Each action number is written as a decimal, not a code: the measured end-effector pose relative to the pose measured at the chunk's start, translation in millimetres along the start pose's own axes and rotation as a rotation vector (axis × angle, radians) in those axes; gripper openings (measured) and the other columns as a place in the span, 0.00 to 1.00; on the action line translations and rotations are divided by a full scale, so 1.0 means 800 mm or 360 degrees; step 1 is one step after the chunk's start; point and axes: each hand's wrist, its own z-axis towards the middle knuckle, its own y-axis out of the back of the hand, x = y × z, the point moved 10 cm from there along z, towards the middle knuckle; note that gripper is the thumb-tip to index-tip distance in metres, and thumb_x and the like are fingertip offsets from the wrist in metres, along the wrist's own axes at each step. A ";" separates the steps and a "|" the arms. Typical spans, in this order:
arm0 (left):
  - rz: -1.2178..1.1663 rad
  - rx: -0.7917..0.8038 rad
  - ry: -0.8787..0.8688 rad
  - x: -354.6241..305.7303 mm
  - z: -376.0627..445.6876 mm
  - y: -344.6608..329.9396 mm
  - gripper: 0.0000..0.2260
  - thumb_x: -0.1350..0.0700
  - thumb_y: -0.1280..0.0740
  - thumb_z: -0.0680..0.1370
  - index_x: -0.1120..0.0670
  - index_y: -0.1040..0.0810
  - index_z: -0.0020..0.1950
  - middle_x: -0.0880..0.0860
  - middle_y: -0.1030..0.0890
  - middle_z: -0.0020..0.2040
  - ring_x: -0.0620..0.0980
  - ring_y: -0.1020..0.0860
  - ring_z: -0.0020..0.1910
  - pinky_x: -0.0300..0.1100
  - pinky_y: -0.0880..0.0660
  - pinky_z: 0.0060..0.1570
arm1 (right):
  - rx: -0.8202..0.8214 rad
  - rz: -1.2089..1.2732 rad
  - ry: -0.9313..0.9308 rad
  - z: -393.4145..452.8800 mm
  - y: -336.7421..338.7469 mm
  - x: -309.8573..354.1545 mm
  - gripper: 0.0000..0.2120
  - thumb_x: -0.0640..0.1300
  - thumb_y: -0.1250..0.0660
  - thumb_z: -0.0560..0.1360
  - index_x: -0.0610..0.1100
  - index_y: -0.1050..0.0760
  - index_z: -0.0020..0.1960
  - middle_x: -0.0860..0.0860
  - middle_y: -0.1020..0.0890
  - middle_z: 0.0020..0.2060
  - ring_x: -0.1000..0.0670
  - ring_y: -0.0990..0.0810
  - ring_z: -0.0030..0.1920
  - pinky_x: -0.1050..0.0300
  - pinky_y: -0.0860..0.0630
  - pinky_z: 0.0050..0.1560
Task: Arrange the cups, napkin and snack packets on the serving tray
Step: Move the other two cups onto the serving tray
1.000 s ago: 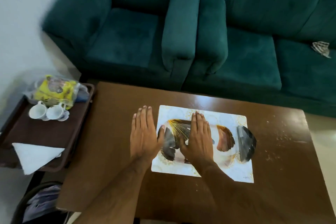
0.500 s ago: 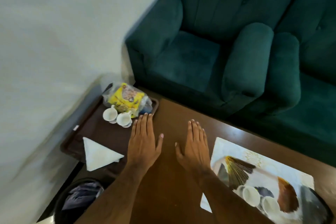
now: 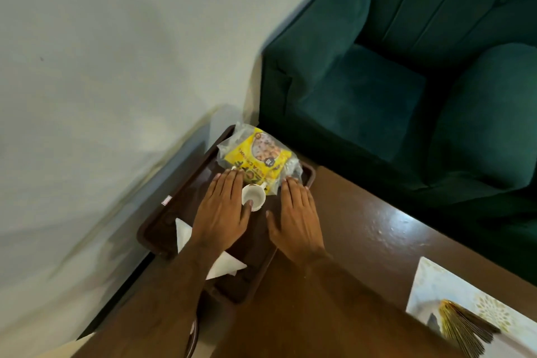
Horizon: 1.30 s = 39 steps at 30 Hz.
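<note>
Grip: both your hands are flat, fingers straight and together, holding nothing. Your left hand (image 3: pixel 222 213) and right hand (image 3: pixel 296 219) hover over the brown tray (image 3: pixel 151 229), palms down.
Cup: one white cup (image 3: pixel 253 197) stands upright in the gap between your hands, just beside your left thumb; whether the thumb touches it, you cannot tell. A second cup, if there is one, is hidden under your left hand.
Snack packet: the yellow snack packet (image 3: pixel 258 154) in clear wrap lies just beyond your fingertips, at the far end of the tray; your right fingertips reach its near edge.
Napkin: the white napkin (image 3: pixel 223 266) lies under your left forearm, at the tray's near end.
Serving tray: the patterned serving tray (image 3: pixel 476 317) sits on the table (image 3: pixel 363 229), well off to the right of your right hand.
Step in hand: judged as the reach for the first pick-up.
Next move: you likely need to curl your fingers round the cup or packet, lift it clear, and carry it right to the patterned tray.
</note>
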 end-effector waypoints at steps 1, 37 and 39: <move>0.0006 0.0006 -0.0031 0.007 0.009 -0.006 0.29 0.48 0.36 0.81 0.61 0.35 0.78 0.60 0.29 0.76 0.58 0.31 0.76 0.52 0.36 0.79 | -0.0005 -0.0001 0.0031 0.010 -0.006 0.003 0.35 0.54 0.38 0.80 0.40 0.43 0.81 0.42 0.37 0.79 0.43 0.41 0.80 0.44 0.46 0.81; -0.0279 0.0203 -0.0262 0.071 0.095 -0.037 0.12 0.64 0.35 0.81 0.57 0.19 0.63 0.57 0.25 0.63 0.57 0.23 0.60 0.50 0.24 0.59 | -0.0015 0.0188 0.0038 0.073 -0.049 0.009 0.15 0.44 0.30 0.76 0.44 0.19 0.62 0.43 0.22 0.54 0.39 0.22 0.56 0.46 0.20 0.51; -0.0311 0.0162 -0.0208 0.077 0.090 -0.033 0.11 0.62 0.34 0.81 0.58 0.19 0.62 0.59 0.25 0.64 0.59 0.23 0.60 0.52 0.24 0.59 | -0.0006 0.0175 0.0033 0.070 -0.049 0.009 0.16 0.41 0.27 0.75 0.43 0.20 0.62 0.43 0.22 0.56 0.39 0.22 0.57 0.47 0.20 0.53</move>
